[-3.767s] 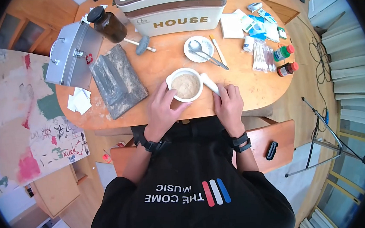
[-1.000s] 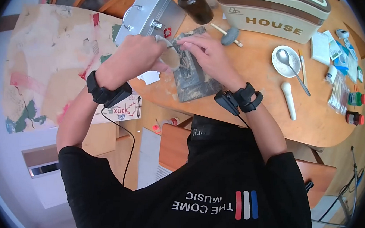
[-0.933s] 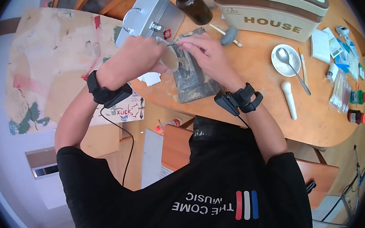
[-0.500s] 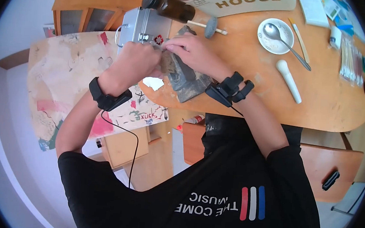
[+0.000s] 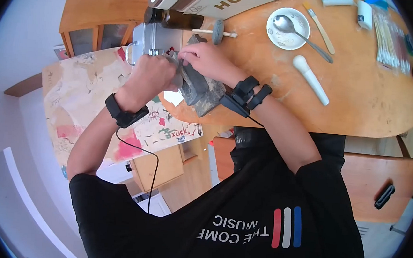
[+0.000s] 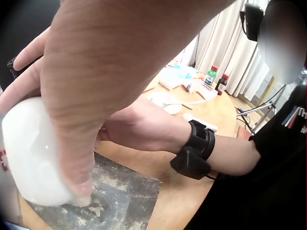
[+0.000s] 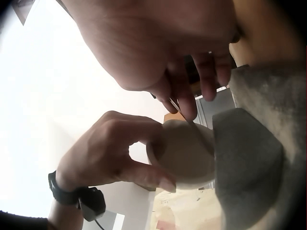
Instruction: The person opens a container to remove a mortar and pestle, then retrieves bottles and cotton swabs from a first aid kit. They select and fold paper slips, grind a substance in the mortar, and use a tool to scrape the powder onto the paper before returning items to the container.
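Note:
My left hand (image 5: 152, 76) grips a white mortar bowl (image 6: 33, 153), tipped on its side over a grey carved stone block (image 5: 196, 84). In the right wrist view the bowl's mouth faces the block, and its lower rim is close to the raised part. A thin dark stick-like tool (image 7: 202, 137) is pinched by my right hand (image 5: 209, 61) and reaches into the bowl's mouth. Pale powder (image 6: 82, 200) shows at the bowl's lower lip, and dusty patches lie on the block. The head view hides most of the bowl behind my left hand.
A white pestle (image 5: 311, 80) lies on the table (image 5: 363, 110), near a dish (image 5: 273, 37) with a spoon (image 5: 285, 23). Beyond the block are a stone-headed mallet (image 5: 217, 33), a brown bottle (image 5: 181, 19) and a silver case (image 5: 146, 34). A brush (image 5: 319, 29) and cotton swabs (image 5: 390, 44) sit farther right.
The powder-filled bowl stood on the table; now it is lifted and tipped over the block. My right hand left the pestle and holds the thin tool. Lately the head view has turned.

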Available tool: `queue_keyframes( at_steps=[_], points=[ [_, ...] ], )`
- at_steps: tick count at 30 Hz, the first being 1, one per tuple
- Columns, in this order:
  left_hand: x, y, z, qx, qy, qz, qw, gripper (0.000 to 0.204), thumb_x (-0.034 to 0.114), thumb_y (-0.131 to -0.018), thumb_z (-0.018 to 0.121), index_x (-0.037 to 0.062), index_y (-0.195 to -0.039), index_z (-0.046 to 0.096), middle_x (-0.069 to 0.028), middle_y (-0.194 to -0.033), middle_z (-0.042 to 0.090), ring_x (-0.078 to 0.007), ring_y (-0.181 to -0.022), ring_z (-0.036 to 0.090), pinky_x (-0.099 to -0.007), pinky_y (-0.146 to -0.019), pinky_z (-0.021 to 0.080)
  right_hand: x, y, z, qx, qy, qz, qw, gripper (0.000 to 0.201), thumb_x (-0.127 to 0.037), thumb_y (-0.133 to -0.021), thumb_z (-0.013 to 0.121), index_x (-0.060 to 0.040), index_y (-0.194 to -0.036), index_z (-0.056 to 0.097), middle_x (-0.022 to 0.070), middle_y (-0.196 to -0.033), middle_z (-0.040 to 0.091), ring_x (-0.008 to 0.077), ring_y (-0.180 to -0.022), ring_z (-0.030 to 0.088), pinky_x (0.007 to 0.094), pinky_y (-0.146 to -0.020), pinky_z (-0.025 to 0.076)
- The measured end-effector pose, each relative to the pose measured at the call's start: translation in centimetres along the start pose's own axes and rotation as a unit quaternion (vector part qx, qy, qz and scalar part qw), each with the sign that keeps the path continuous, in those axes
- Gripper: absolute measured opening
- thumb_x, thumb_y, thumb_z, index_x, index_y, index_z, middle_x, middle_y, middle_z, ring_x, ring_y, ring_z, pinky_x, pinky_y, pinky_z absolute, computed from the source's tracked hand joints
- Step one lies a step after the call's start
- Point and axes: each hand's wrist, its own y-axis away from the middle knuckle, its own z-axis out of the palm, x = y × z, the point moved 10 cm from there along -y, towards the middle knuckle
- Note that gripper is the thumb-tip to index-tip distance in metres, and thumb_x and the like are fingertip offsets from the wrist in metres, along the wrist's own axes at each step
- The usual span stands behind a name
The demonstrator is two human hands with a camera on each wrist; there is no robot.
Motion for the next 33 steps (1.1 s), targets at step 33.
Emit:
queue_keyframes(
  at_steps=[33],
  points=[
    [15.3, 6.6, 5.8, 0.457, 0.72, -0.069, 0.518, 0.044, 0.035, -0.074, 0.091, 0.0075, -0.087, 0.059, -0.0091, -0.102, 0.065, -0.0334, -0.086, 0.066, -0.0398, -0.074, 0.053, -9.5, 1.5, 10.1, -0.321, 0.471, -0.238, 0.786, 0.02, 0.001, -0.085, 0.068, -0.0038, -0.103, 0.075, 0.0108, -0.09, 0.068, 0.0331, -0.095, 0.059, 0.0417, -0.084, 0.05]
  ],
)
